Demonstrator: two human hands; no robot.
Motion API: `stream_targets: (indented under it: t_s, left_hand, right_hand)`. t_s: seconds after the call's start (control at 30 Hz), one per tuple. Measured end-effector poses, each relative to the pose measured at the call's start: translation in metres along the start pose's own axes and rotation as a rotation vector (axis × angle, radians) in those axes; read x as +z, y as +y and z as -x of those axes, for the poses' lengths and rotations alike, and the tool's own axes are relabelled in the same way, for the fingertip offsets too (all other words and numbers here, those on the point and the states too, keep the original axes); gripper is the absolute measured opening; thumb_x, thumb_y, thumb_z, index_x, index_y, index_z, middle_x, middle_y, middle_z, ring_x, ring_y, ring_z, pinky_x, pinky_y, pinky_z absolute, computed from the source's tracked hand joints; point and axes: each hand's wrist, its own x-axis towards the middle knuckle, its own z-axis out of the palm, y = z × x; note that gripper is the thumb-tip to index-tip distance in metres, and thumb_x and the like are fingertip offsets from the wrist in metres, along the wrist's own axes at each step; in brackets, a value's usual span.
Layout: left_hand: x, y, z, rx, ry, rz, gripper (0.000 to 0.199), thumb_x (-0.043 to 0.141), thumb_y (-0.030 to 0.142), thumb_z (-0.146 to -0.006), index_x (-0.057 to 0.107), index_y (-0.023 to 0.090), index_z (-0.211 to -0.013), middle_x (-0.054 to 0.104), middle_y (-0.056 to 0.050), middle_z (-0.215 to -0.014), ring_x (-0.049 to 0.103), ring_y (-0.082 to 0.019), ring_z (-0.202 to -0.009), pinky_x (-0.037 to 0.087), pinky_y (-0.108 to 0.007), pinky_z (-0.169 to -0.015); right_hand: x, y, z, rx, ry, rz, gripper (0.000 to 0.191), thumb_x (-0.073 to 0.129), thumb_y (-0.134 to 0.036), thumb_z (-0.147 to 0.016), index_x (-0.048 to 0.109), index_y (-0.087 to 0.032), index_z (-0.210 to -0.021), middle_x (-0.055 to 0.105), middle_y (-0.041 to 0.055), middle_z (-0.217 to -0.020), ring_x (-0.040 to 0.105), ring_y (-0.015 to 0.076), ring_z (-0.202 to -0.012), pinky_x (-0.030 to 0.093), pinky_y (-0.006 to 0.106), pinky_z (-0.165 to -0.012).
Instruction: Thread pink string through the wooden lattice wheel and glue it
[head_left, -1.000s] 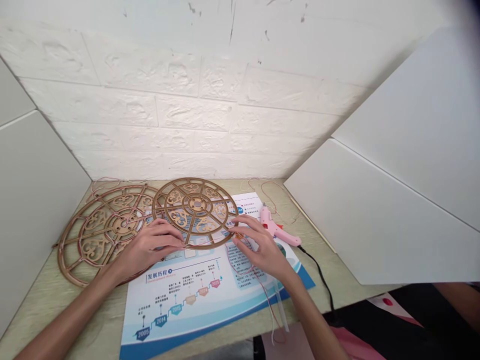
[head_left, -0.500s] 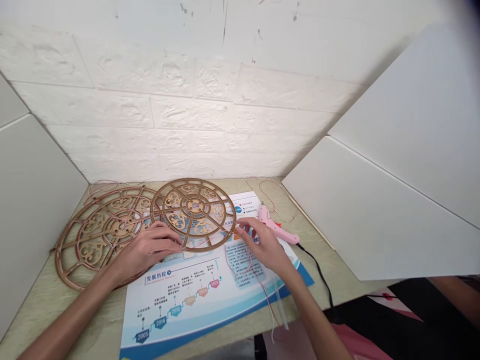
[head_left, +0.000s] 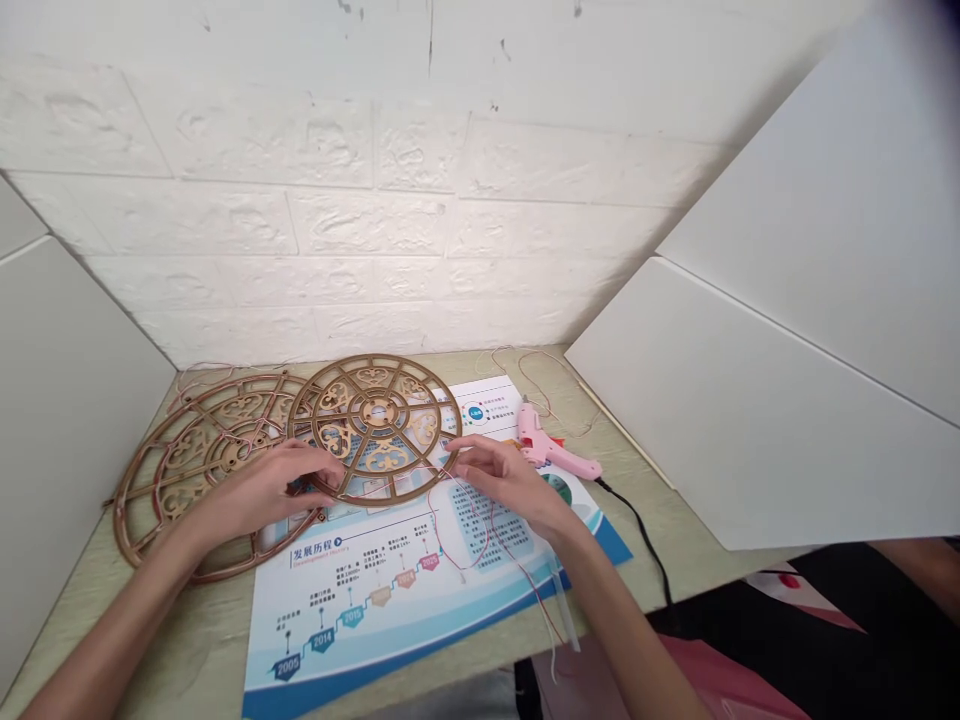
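Left hand [head_left: 259, 492]: grip curled, fingertips on the rim of a round laser-cut brown wooden wheel [head_left: 377, 412], which lies on a printed blue-and-white poster [head_left: 352, 590]. Right hand [head_left: 506, 482]: grip pinched nearly shut, seemingly on a thin red thread [head_left: 459, 530]. Risk: slack thread snagging the pink plastic glue gun [head_left: 544, 445].

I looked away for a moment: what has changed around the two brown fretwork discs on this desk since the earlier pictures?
The smaller brown fretwork disc has slid left, further over the larger brown fretwork disc, and the left hand and right hand moved left with it. The pink glue gun and printed poster stayed put.
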Motion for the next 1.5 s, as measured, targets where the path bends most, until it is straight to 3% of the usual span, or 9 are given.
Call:
stream_targets:
  t_s: [0.1, 0.27, 0.53, 0.7, 0.87, 0.97, 1.07, 1.2, 1.5]
  left_hand:
    - [-0.004, 0.003, 0.000, -0.096, -0.048, -0.001, 0.012, 0.071, 0.033, -0.089, 0.065, 0.026, -0.098, 0.069, 0.005, -0.096, 0.061, -0.016, -0.091, 0.042, -0.025, -0.083]
    - [-0.006, 0.004, 0.000, -0.134, -0.074, -0.005, 0.017, 0.068, 0.038, -0.091, 0.065, 0.029, -0.105, 0.069, 0.004, -0.098, 0.061, -0.017, -0.094, 0.042, -0.026, -0.084]
    - [-0.005, 0.009, -0.002, -0.117, -0.078, -0.035, 0.032, 0.068, 0.053, -0.089, 0.066, 0.028, -0.109, 0.069, 0.002, -0.099, 0.061, -0.019, -0.093, 0.040, -0.031, -0.091]
    - [-0.004, 0.007, -0.001, -0.095, -0.101, -0.031, 0.037, 0.065, 0.058, -0.089, 0.066, 0.027, -0.107, 0.067, 0.001, -0.101, 0.061, -0.019, -0.094, 0.040, -0.030, -0.090]
    - [-0.002, 0.015, -0.002, -0.052, -0.029, -0.106, 0.045, 0.067, 0.062, -0.086, 0.065, 0.026, -0.112, 0.065, -0.001, -0.101, 0.060, -0.021, -0.093, 0.042, -0.030, -0.085]
    - [0.004, 0.028, -0.006, -0.034, 0.017, -0.220, 0.050, 0.076, 0.055, -0.081, 0.061, 0.025, -0.119, 0.060, -0.003, -0.110, 0.057, -0.024, -0.103, 0.042, -0.031, -0.086]
    - [0.010, 0.037, -0.009, 0.004, 0.002, -0.327, 0.049, 0.080, 0.046, -0.080, 0.059, 0.021, -0.116, 0.057, -0.006, -0.113, 0.054, -0.026, -0.108, 0.043, -0.034, -0.087]
    - [0.015, 0.037, -0.012, 0.113, -0.007, -0.385, 0.033, 0.071, 0.042, -0.090, 0.058, 0.019, -0.109, 0.057, -0.007, -0.115, 0.055, -0.025, -0.106, 0.046, -0.034, -0.088]
    - [0.019, 0.031, -0.017, 0.370, 0.136, -0.538, 0.022, 0.050, 0.037, -0.101, 0.058, 0.017, -0.105, 0.066, -0.006, -0.094, 0.062, -0.021, -0.087, 0.049, -0.032, -0.079]
  right_hand:
    - [0.000, 0.005, 0.001, -0.031, -0.049, 0.064, 0.040, 0.065, -0.036, -0.082, 0.060, -0.021, -0.119, 0.068, 0.0034, -0.093, 0.055, 0.0125, -0.067, 0.041, 0.026, -0.062]
    - [0.002, 0.007, 0.000, -0.095, -0.099, 0.165, 0.046, 0.062, -0.030, -0.082, 0.057, -0.021, -0.127, 0.065, 0.0010, -0.088, 0.039, 0.0099, -0.056, 0.034, 0.025, -0.054]
    - [0.009, 0.009, 0.004, -0.140, -0.027, 0.234, 0.042, 0.058, -0.034, -0.087, 0.059, -0.020, -0.126, 0.067, 0.0023, -0.088, 0.039, 0.0106, -0.055, 0.034, 0.025, -0.051]
    - [0.018, 0.012, 0.005, -0.207, 0.025, 0.398, 0.044, 0.057, -0.021, -0.083, 0.060, -0.020, -0.127, 0.067, 0.0025, -0.089, 0.046, 0.0121, -0.059, 0.040, 0.026, -0.057]
    - [0.022, 0.009, 0.005, -0.202, 0.017, 0.447, 0.043, 0.053, -0.019, -0.085, 0.061, -0.020, -0.127, 0.067, 0.0028, -0.087, 0.051, 0.0138, -0.061, 0.041, 0.027, -0.059]
    - [0.022, 0.008, 0.005, -0.206, 0.010, 0.457, 0.040, 0.051, -0.021, -0.086, 0.062, -0.020, -0.125, 0.067, 0.0030, -0.086, 0.053, 0.0148, -0.062, 0.041, 0.028, -0.059]
    - [0.022, 0.008, 0.005, -0.228, 0.006, 0.491, 0.034, 0.050, -0.024, -0.089, 0.065, -0.020, -0.119, 0.066, 0.0039, -0.085, 0.055, 0.0163, -0.065, 0.043, 0.029, -0.062]
    - [0.022, 0.010, 0.005, -0.235, 0.019, 0.525, 0.033, 0.049, -0.024, -0.091, 0.065, -0.019, -0.119, 0.066, 0.0051, -0.087, 0.056, 0.0174, -0.067, 0.044, 0.030, -0.063]
    - [0.019, 0.006, 0.004, -0.254, 0.008, 0.526, 0.036, 0.049, -0.026, -0.091, 0.065, -0.020, -0.122, 0.068, 0.0045, -0.086, 0.056, 0.0173, -0.066, 0.045, 0.029, -0.063]
